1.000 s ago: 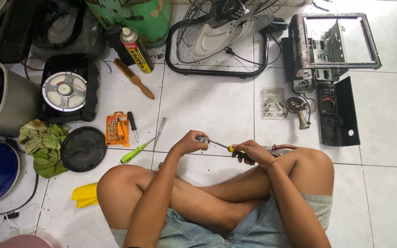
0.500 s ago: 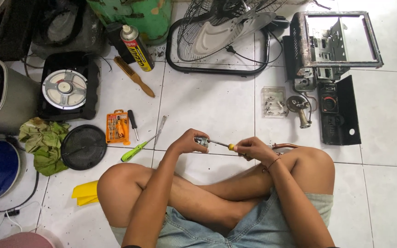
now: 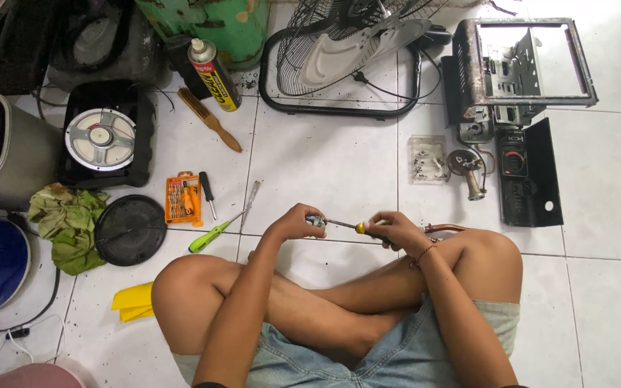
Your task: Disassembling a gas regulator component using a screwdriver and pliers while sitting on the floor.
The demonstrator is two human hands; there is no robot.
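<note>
A small metal part (image 3: pixel 315 221) is pinched in the closed left hand (image 3: pixel 297 223), held over the tiled floor (image 3: pixel 325 158) just ahead of the crossed legs, likely to steady it. A yellow-handled screwdriver (image 3: pixel 350 227) is gripped in the closed right hand (image 3: pixel 391 231), tip set against the part. A green screwdriver (image 3: pixel 210 236) and orange bit case (image 3: pixel 182 197) are laid near the left knee, within reach. Compared with half a second ago, hands and part are hardly shifted.
</note>
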